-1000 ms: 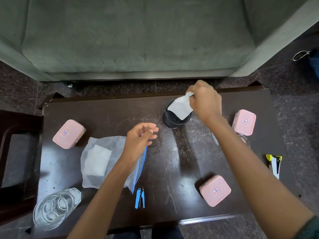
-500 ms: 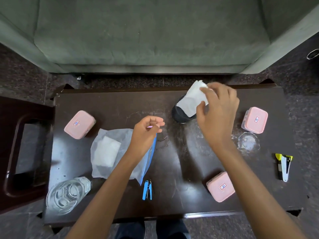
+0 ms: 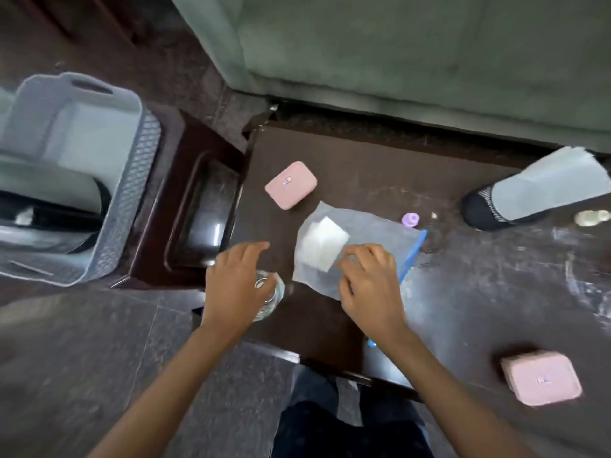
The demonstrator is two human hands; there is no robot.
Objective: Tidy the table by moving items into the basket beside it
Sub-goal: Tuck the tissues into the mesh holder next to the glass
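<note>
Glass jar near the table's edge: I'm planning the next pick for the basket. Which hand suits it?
Probably left: the left hand hovers over the glass jar, on the basket side.

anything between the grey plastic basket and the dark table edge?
Head view: a dark wooden side stand sits between the grey plastic basket and the dark table.

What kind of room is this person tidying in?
Probably a home living room: a grey-green upholstered sofa stands behind a low dark wooden coffee table, with a grey plastic basket beside it.
</note>
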